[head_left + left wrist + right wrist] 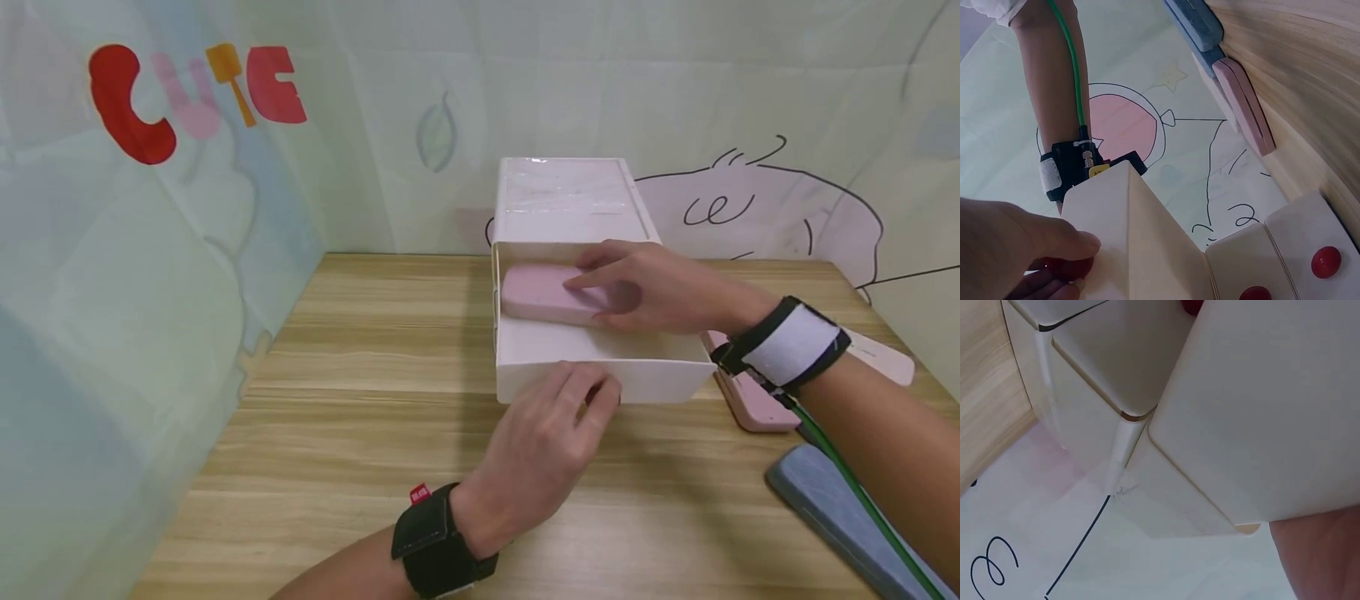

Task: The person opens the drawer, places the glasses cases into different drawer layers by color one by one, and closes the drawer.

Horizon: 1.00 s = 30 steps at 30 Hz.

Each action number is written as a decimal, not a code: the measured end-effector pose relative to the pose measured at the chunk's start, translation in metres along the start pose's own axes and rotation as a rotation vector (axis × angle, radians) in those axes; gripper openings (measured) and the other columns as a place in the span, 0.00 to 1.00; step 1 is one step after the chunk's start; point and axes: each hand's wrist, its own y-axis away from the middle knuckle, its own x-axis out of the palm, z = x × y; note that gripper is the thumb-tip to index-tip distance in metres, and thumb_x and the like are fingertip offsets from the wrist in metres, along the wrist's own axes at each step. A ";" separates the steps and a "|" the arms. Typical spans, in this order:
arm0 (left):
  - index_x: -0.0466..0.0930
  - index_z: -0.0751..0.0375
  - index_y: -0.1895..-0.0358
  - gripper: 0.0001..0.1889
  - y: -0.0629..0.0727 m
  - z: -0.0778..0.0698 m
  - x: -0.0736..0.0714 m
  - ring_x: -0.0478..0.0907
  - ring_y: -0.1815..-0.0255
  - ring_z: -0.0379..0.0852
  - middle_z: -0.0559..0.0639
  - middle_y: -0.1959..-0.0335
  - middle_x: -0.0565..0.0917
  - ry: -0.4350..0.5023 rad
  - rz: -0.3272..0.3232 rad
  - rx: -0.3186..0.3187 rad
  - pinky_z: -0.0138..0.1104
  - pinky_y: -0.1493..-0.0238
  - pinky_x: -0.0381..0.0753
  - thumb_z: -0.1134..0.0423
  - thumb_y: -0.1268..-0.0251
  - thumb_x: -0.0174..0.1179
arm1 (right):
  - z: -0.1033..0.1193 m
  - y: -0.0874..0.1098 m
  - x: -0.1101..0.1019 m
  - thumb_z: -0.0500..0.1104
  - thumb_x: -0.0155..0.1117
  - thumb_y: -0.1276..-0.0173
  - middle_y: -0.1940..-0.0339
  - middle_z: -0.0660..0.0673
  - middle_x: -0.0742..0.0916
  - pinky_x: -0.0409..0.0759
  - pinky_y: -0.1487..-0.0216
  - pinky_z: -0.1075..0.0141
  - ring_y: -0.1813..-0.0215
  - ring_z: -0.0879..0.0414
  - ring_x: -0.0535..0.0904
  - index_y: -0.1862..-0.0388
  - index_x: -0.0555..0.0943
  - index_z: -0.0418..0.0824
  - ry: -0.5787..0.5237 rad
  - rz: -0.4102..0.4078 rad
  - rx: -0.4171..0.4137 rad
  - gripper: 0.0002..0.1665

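Observation:
A white drawer unit (573, 200) stands at the back of the wooden table, its top drawer (660, 381) pulled out toward me. Inside that drawer lies a pink oblong case with rounded corners (536, 292), long side across. My right hand (660, 287) reaches in from the right and grips the case's right end, fingers over the top and thumb at the near side. At the drawer's front is my left hand (543, 442); in the left wrist view its thumb and fingers pinch the red round knob (1069, 269). The right wrist view shows the drawer unit's fronts, with my right fingers hidden.
Right of the unit, under my right forearm, lie another pink case (761, 404), a white flat item (881, 354) and a blue-grey long case (840, 517). Two lower drawers carry red knobs (1325, 262). A printed cloth (375, 125) hangs behind and left of the table.

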 end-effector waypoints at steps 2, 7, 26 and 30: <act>0.83 0.63 0.49 0.10 0.000 0.000 0.000 0.78 0.52 0.43 0.51 0.53 0.80 -0.003 -0.003 0.002 0.28 0.51 0.81 0.71 0.30 0.60 | 0.000 -0.001 0.000 0.42 0.75 0.37 0.36 0.38 0.82 0.78 0.37 0.49 0.38 0.45 0.80 0.38 0.84 0.43 0.012 0.001 -0.002 0.27; 0.83 0.64 0.49 0.11 0.000 0.002 0.000 0.78 0.52 0.44 0.52 0.53 0.80 -0.018 -0.028 0.014 0.29 0.50 0.81 0.73 0.31 0.59 | 0.000 -0.004 -0.001 0.41 0.75 0.37 0.36 0.35 0.83 0.79 0.35 0.47 0.36 0.42 0.81 0.38 0.84 0.42 0.038 -0.007 0.008 0.27; 0.82 0.64 0.49 0.11 0.000 0.002 0.001 0.77 0.51 0.45 0.51 0.53 0.80 -0.006 -0.037 0.012 0.29 0.52 0.81 0.73 0.29 0.55 | -0.004 -0.011 -0.001 0.32 0.75 0.39 0.45 0.36 0.89 0.87 0.48 0.53 0.43 0.44 0.86 0.45 0.87 0.39 0.001 -0.107 0.057 0.21; 0.82 0.64 0.49 0.11 0.000 0.001 0.001 0.77 0.51 0.45 0.51 0.53 0.80 -0.003 -0.032 0.009 0.29 0.52 0.81 0.73 0.29 0.57 | -0.005 -0.011 0.000 0.32 0.75 0.39 0.43 0.36 0.88 0.87 0.47 0.53 0.41 0.44 0.85 0.44 0.86 0.38 -0.013 -0.104 0.092 0.22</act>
